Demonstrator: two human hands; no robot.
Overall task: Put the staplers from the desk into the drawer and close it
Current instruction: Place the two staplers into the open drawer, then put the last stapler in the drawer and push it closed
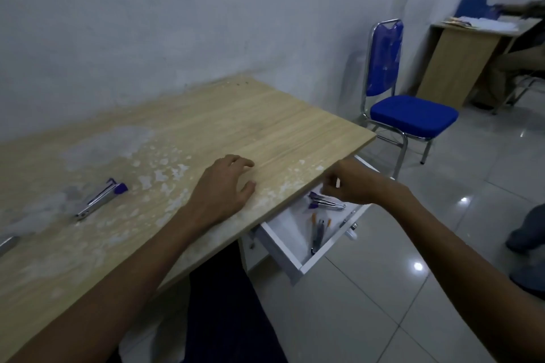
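Desk (206, 127) edge overhangs drawer (298, 262); right hand (351, 183) grip seemingly empty above stapler (326, 203).

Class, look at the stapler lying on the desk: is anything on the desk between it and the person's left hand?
Nothing visible. Only bare, stained desk lies between the left hand, resting flat on the desk, and the stapler further to its left. The right hand is over the open drawer.

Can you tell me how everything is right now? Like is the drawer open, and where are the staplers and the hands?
drawer: pulled open under the desk.
stapler on the desk: lying flat, untouched.
stapler in the drawer: lying inside, near the back.
pens: lying in the drawer.
left hand: open, resting on the desk.
right hand: over the drawer, fingers curled, holding nothing visible.
blue chair: empty.
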